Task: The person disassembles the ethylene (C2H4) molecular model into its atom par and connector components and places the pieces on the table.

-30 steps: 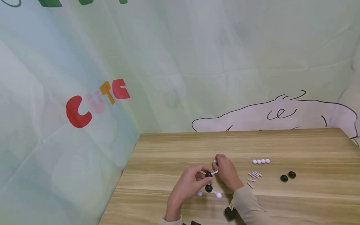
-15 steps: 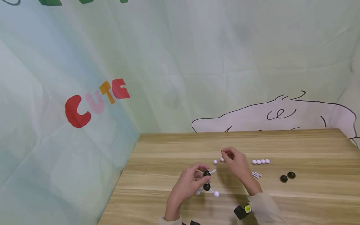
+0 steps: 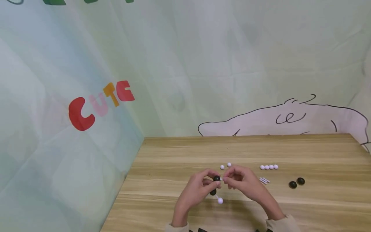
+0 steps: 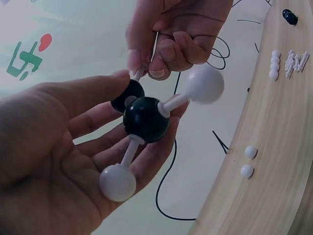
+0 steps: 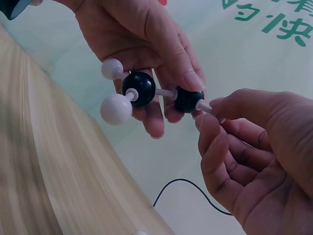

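Observation:
My left hand (image 3: pixel 195 190) grips a ball-and-stick molecule model by one of its two black balls (image 4: pixel 146 119), which a white stick joins. In the left wrist view, the nearer black ball carries two sticks, each ending in a white ball (image 4: pixel 118 182). The other black ball (image 5: pixel 190 100) sits between my left thumb and fingers. With thumb and forefinger, my right hand (image 3: pixel 246 182) pinches a white connector stick (image 5: pixel 206 106) that projects from this black ball. The hands are close together above the wooden table (image 3: pixel 174 154).
Two loose white balls (image 3: pixel 229 164) lie just beyond the hands. To the right are a row of several white balls (image 3: pixel 269 167), a small pile of connector sticks (image 3: pixel 264 180) and two black balls (image 3: pixel 293 184). A printed cloth backdrop (image 3: pixel 246 80) stands behind the table.
My right hand was at the loose white balls, lifted away to the right, then came down to pinch the model's connector stick. My left hand keeps its hold, with the model slightly turned.

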Demonstrator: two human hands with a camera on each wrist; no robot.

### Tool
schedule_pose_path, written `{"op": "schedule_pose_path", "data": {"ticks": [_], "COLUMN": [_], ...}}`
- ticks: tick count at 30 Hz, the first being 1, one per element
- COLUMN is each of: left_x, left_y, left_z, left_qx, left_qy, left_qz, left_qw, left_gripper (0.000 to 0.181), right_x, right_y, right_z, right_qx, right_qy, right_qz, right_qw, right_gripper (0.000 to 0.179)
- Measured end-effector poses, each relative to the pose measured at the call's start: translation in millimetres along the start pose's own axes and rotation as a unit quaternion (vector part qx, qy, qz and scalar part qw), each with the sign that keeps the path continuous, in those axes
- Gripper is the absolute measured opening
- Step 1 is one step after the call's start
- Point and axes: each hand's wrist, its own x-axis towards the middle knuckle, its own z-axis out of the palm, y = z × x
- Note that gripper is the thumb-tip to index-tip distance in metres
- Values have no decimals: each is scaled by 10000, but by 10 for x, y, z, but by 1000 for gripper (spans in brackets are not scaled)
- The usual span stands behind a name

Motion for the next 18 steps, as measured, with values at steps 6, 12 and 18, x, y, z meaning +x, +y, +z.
{"op": "schedule_pose_path", "data": {"ticks": [6,12,18], "left_x": [13,30,37], "left_y": [-5,13,45], "left_z": [19,28,29], "left_qx": [-170,-214,-258], "left_qy": [-148,-353,-476], "left_qz": [22,90,112], "left_qw": [9997,9991,9985], "left_gripper": [24,20,20], "right_x": [-48,-101,-127], "right_y": [43,47,15], "right_z": [-12,-33,-59], "right_qx": [113,39,-2], "right_qy": [17,158,260], "right_qz": [-204,-508,-549], "right_qw": [9997,9986,9982], "right_gripper": [10,7,5]}}
